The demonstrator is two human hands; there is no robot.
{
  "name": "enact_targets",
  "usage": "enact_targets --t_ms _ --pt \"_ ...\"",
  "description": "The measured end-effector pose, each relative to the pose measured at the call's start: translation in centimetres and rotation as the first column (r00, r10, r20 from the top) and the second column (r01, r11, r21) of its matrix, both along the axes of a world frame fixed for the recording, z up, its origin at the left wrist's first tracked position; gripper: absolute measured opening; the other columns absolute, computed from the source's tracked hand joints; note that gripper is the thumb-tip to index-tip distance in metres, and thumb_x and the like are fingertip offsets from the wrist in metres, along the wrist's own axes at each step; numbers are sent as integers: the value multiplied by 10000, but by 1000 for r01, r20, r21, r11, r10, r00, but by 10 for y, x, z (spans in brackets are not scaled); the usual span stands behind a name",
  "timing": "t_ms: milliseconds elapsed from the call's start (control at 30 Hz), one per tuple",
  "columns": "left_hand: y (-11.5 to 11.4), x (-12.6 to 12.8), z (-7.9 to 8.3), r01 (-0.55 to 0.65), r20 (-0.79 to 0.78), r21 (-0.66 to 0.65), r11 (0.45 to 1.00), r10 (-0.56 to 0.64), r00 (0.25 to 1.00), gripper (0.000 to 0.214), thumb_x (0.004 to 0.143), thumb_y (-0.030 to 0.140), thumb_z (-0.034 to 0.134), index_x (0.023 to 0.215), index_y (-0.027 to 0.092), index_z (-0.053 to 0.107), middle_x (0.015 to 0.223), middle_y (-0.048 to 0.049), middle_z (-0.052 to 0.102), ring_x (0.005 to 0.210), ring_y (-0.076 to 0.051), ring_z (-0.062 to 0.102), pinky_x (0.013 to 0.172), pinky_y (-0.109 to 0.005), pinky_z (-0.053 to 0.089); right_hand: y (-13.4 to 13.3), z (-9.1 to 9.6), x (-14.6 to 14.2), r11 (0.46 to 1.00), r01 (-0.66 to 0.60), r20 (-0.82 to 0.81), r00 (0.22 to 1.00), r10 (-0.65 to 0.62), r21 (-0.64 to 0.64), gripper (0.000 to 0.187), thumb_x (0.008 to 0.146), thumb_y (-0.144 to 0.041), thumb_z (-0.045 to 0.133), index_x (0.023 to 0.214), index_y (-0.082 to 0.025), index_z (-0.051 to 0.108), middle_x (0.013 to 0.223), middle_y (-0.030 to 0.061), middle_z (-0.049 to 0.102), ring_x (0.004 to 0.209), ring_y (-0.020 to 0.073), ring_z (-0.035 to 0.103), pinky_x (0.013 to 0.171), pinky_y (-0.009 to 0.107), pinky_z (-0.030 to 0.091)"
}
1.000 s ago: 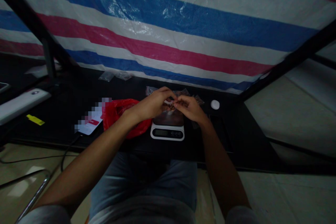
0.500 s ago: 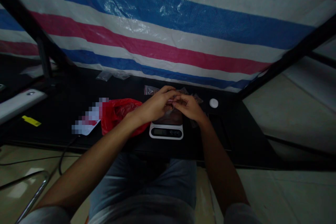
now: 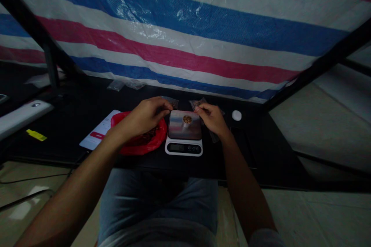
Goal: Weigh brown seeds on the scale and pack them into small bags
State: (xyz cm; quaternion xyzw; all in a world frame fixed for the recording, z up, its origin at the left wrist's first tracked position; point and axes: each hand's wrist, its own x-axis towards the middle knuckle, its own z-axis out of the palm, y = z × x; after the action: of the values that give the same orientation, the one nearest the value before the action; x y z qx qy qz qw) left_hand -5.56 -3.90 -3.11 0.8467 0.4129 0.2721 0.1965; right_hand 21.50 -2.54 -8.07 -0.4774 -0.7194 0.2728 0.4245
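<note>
A white kitchen scale (image 3: 184,147) with a shiny metal plate stands before me. On its plate sits a small cup (image 3: 186,124) filled with brown bits. My left hand (image 3: 146,115) hovers over the red plastic bag (image 3: 142,148), fingers apart and tips close to the scale's far left corner. Just behind those fingertips lies a small clear bag (image 3: 174,102), partly hidden. On the scale's other side, my right hand (image 3: 213,117) is loosely curled with fingers apart. Its fingertips are next to another clear bag (image 3: 196,103) with brown contents; contact is unclear. Dark brown pieces show inside the red bag.
A phone-like white panel (image 3: 92,137) lies left of the red bag, partly under my forearm. Farther left are a yellow tag (image 3: 36,135) and a long white device (image 3: 23,117). A round white object (image 3: 236,115) sits at right. Striped sheeting (image 3: 179,34) hangs behind the table.
My hands have parted from together over the scale, left hand to the left and right hand slightly right. The cup on the plate is now uncovered. The red bag's contents now show.
</note>
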Motion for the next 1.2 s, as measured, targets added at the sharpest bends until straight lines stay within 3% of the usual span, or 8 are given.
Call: enact_targets --t_ms 100,200,300,433,533,800,1000,1200 --pt "-8 -32 -10 -21 -226 -270 963 -42 973 218 932 310 546 983 219 737 947 -30 768 806 -196 709 734 -280 523 0 -1 -1 1000 10 -10 1000 -10 4 255 918 -353 582 774 -189 714 760 32 714 731 185 636 674 304 457" --pt "-14 -54 -22 -89 -371 -367 926 -59 927 236 926 312 541 990 251 760 964 -33 786 790 -206 721 697 -285 504 3 -4 -1 1000 12 2 1000 -12 9 260 916 -364 582 768 -192 708 766 39 717 730 191 640 679 313 457" --pt "-17 -59 -30 -134 -394 -335 933 -9 919 247 894 261 554 1018 238 767 1050 -60 787 881 -227 733 766 -303 517 5 -9 -2 1000 5 21 1000 -5 12 267 916 -379 583 773 -193 711 778 46 723 730 196 642 686 323 456" --pt "-18 -50 -35 -76 -351 -296 952 -35 936 307 877 228 567 1123 228 751 1219 -72 747 1065 -243 705 951 -329 507 6 -11 -2 1000 2 41 999 -3 9 274 920 -387 581 773 -197 711 777 47 725 732 198 647 681 323 451" --pt "-17 -45 -41 -48 -358 -268 962 -53 932 274 889 236 566 1074 229 768 1238 -73 737 1077 -248 697 1010 -347 486 5 -12 -2 1000 6 39 999 -6 -3 275 923 -391 577 784 -198 714 787 48 733 737 199 652 692 325 459" --pt "-16 -47 -44 -53 -300 -253 966 -26 954 218 865 210 561 901 218 775 1001 -87 783 880 -239 727 826 -321 538 3 -8 -2 1000 9 61 998 -10 8 262 923 -375 586 773 -198 708 778 46 731 732 194 642 676 321 449" --pt "-17 -48 -41 -53 -210 -325 944 -17 977 237 853 172 542 935 215 761 970 -72 783 837 -223 737 770 -301 550 3 -8 -3 1000 -10 23 1000 10 -3 265 921 -376 591 775 -194 717 779 46 736 724 193 645 667 317 458" --pt "-22 -34 -21 -46 -120 -234 971 18 993 220 880 200 565 1002 221 746 1054 -47 775 911 -204 725 851 -298 554 2 -7 -3 1000 -2 22 1000 2 4 270 926 -384 599 771 -198 719 791 49 741 741 196 648 684 321 459"
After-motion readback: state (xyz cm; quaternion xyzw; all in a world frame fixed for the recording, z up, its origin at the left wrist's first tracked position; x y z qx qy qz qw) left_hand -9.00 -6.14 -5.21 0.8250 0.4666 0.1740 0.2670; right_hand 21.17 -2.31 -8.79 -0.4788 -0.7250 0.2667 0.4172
